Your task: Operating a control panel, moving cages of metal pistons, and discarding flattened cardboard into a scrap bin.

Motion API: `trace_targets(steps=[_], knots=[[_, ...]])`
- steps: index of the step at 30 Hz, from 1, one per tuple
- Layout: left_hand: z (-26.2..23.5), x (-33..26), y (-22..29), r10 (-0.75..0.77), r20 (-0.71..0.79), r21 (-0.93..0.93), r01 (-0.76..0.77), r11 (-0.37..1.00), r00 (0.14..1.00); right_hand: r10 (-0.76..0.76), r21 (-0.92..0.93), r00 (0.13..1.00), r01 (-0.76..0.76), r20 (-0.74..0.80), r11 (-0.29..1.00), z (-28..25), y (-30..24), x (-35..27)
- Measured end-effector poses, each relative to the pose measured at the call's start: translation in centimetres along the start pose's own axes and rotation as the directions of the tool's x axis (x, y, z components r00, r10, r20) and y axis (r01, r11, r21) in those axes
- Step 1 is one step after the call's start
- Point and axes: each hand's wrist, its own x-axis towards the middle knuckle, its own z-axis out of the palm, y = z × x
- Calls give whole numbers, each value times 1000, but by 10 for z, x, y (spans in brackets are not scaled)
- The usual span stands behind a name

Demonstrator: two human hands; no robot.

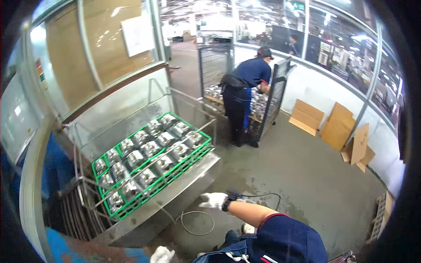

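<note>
My right hand, in a white glove with a black band at the wrist, reaches leftward over the floor. Its fingers are slightly apart and hold nothing I can see. At the lower edge my left hand, also gloved in white, is partly cut off, so its grip is unclear. Ahead and to the left, a green-framed rack holds rows of silver metal castings. The rack sits tilted inside a wire-rail frame above a metal ledge. Both hands are apart from the castings.
A co-worker bends over a mesh cage cart of metal parts. Cardboard sheets lean along the right wall. A thin hose loops on the wet floor by the ledge. A grey post stands at left.
</note>
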Motion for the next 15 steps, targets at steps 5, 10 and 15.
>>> trace_targets(steps=[5,10,15], knots=[[133,120,103,376,212,-393,-274,878,902,289,59,957,-289,4,956,-25,204,-116],[263,175,151,594,288,-518,-400,756,751,540,275,840,-507,-56,817,-94,281,-255],[392,199,175,669,342,-661,-338,670,659,824,450,565,-724,-49,523,-85,369,-338]])
